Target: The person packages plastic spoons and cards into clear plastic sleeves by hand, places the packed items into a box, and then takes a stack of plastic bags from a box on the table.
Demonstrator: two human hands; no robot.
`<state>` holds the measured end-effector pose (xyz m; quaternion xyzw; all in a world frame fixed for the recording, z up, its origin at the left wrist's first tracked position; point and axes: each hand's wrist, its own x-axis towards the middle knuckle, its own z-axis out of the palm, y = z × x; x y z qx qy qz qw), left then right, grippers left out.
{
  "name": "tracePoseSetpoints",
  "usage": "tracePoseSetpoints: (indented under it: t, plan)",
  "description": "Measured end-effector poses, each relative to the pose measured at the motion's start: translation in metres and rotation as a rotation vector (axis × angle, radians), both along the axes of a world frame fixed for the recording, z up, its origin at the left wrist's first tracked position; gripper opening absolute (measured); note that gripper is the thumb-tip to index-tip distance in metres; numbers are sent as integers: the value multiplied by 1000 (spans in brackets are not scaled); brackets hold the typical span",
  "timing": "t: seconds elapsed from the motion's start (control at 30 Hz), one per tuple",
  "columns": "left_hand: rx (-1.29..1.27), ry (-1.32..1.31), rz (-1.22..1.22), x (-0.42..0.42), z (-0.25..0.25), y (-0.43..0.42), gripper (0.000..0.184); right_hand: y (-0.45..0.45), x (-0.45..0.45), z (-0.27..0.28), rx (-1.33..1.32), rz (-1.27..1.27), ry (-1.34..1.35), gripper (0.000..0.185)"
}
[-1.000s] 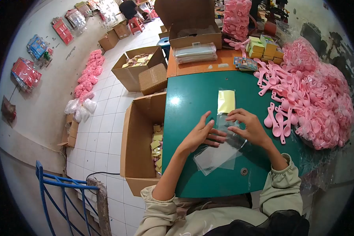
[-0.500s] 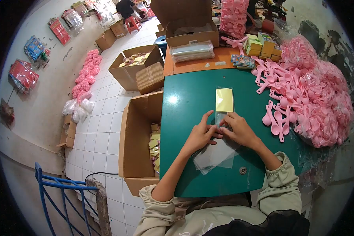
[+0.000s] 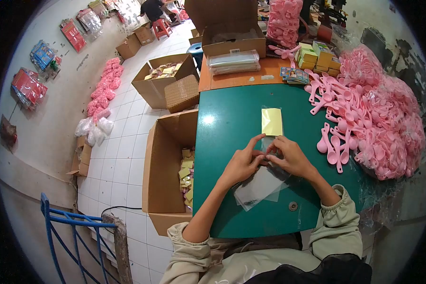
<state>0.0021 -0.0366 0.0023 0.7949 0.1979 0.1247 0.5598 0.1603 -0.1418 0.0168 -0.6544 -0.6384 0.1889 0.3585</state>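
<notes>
A yellow card point(image 3: 272, 121) lies in a clear plastic bag point(image 3: 268, 142) on the green tabletop point(image 3: 227, 137). At the bag's near end, my left hand point(image 3: 244, 164) pinches the plastic, its index finger stretched toward the card's lower edge. My right hand point(image 3: 292, 157) is closed on the same end, with its fingertips close to those of my left. The fingers partly hide the plastic between them. Several flat clear bags point(image 3: 258, 190) lie overlapping under and in front of my wrists.
Pink spoons point(image 3: 336, 151) and a large bagged heap point(image 3: 388, 123) cover the table's right side. Card stacks point(image 3: 319, 59) and clear bag packs point(image 3: 234, 61) sit at the back. An open carton point(image 3: 158, 175) stands left of the table; a person point(image 3: 152, 9) sits far off.
My fingertips have drawn closer together at the bag's near end, and my left index finger has moved nearer the card. The view has shifted slightly.
</notes>
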Motion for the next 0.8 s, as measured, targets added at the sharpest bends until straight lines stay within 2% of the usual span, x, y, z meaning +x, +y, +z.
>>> tracePoseSetpoints:
  t: [0.2, 0.3, 0.4, 0.5, 0.57, 0.6, 0.7, 0.73, 0.8]
  plan:
    - [105, 21, -95, -3, 13, -1, 51, -2, 1, 3, -21, 82, 53, 15]
    - [-148, -46, -40, 0, 4, 3, 49, -3, -1, 1, -13, 117, 53, 15]
    - [-551, -59, 75, 2, 8, -2, 49, -4, -9, 3, 56, 143, -68, 15]
    - [-366, -43, 72, 4, -12, 2, 49, -6, -21, 7, 147, 195, -199, 14]
    - [-415, -136, 128, 5, -12, -1, 50, -6, -23, 5, 187, 245, -210, 14]
    - [-439, -182, 153, 6, -10, -2, 51, -6, -21, 7, 169, 272, -129, 14]
    - [-293, -193, 240, 7, -23, 10, 50, -12, -12, 25, 129, 326, 97, 14]
    - [-540, -302, 296, 7, -6, 5, 44, -18, -6, 37, 125, 336, 159, 15]
    - [-572, -264, 232, -1, 10, 7, 40, -38, 14, 63, 141, 315, 251, 16]
